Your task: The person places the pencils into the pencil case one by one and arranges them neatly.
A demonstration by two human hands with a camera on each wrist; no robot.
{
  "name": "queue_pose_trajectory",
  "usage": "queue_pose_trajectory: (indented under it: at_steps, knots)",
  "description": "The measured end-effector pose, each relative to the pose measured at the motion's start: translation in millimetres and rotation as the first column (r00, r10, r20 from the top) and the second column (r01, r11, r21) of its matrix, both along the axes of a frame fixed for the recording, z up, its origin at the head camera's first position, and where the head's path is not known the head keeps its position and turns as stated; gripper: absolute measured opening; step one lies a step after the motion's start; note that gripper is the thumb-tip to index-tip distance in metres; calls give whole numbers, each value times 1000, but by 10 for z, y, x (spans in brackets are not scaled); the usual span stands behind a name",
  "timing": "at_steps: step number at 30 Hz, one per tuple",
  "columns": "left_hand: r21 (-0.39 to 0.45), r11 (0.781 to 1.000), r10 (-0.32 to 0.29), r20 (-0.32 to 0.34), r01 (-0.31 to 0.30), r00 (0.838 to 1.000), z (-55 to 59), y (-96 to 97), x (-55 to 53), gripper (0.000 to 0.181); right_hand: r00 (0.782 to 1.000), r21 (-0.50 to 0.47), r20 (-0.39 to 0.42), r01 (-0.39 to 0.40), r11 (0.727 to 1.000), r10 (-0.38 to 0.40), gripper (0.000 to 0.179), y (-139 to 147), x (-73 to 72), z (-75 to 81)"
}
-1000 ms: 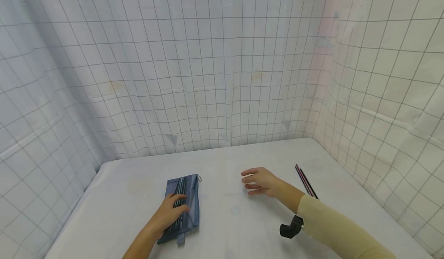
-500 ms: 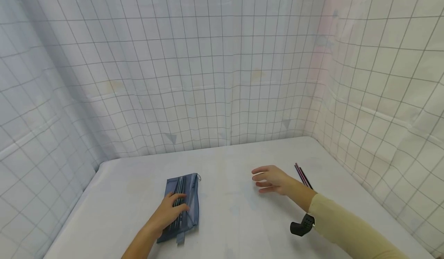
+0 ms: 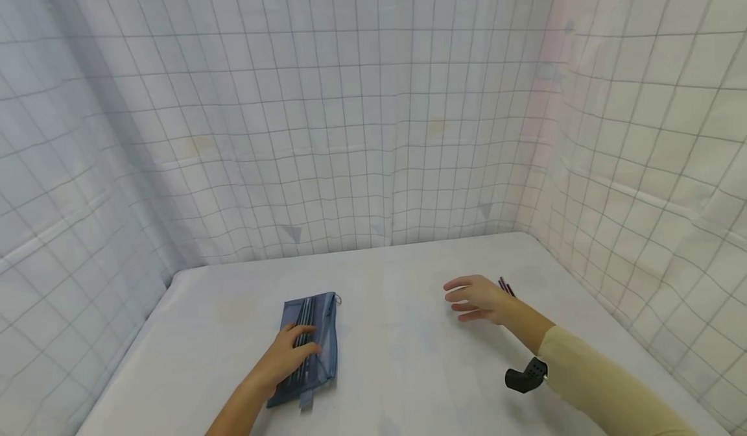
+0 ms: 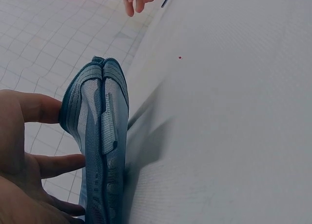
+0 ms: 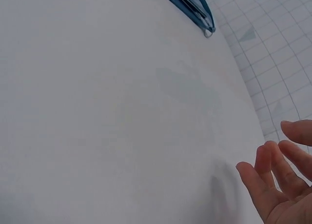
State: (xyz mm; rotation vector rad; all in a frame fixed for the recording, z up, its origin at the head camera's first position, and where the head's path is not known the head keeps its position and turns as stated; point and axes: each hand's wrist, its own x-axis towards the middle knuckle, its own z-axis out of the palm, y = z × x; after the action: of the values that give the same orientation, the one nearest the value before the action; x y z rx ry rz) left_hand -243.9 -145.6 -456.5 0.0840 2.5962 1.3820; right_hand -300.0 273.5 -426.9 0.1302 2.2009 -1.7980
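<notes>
A blue zippered mesh pencil case (image 3: 327, 358) lies on the white table at the left, with several dark pencils (image 3: 306, 311) showing in it. My left hand (image 3: 284, 358) rests on the case, fingers spread and gently bent. In the left wrist view its fingertips touch the side of the case (image 4: 105, 141). My right hand (image 3: 480, 298) hovers over the table at the right, fingers loosely bent and holding nothing. Just behind it, the ends of a few thin pencils (image 3: 506, 286) show; the hand and forearm hide the rest.
A black wrist camera (image 3: 527, 376) juts from the right sleeve (image 3: 601, 384). White cloth walls with a grid pattern (image 3: 327, 131) close in the table (image 3: 385, 384) at the back and both sides. A tiny red dot (image 4: 180, 57) marks the tabletop.
My right hand has moved to the right, close to the loose pencils, and now covers more of them. The left hand and the pencil case have stayed in place.
</notes>
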Motion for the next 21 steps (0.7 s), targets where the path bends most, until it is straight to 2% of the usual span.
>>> queue_pose_trajectory:
  at_steps: [10, 16, 21]
  knots:
    - [-7, 1000, 15, 2, -15, 1000, 12, 20, -16, 57, 999, 58, -42, 18, 998, -16, 51, 375, -2, 82]
    - [-2, 1000, 10, 6, -10, 1000, 7, 12, -14, 57, 999, 52, -43, 28, 998, -26, 54, 529, -5, 69]
    - [3, 1000, 6, 7, -6, 1000, 14, 12, -6, 57, 997, 83, -56, 51, 995, -47, 53, 634, -17, 47]
